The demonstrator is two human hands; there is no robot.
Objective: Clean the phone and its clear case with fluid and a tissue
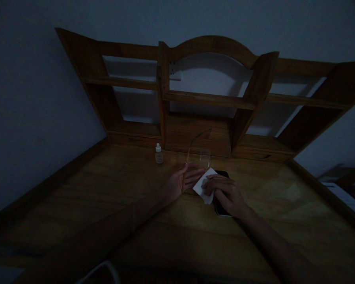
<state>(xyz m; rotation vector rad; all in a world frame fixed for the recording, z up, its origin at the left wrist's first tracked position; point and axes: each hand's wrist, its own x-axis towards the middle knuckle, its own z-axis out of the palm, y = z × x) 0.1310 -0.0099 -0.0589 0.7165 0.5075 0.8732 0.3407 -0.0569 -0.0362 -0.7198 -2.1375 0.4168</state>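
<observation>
My left hand (179, 182) is turned palm up, its fingers stretched out. It holds a pair of eyeglasses (198, 157) with thin, clear frames, the thumb at the frame's near edge. One temple arm curves up and away towards the shelf; the other runs down past the palm. Between the fingers of my right hand (225, 191) is a white tissue (204, 184), close to the left fingertips. Whether the tissue touches the glasses is hard to see in the dim light. Beneath the right hand lies a dark smartphone (223, 211), partly covered.
A small dropper bottle (159, 156) with a white cap stands upright left of the glasses. Behind it rises a wooden shelf unit (201, 99) at the back of the wooden desk (112, 177). A wall socket (175, 75) shows through the shelf. Papers (344, 197) lie beyond the right edge.
</observation>
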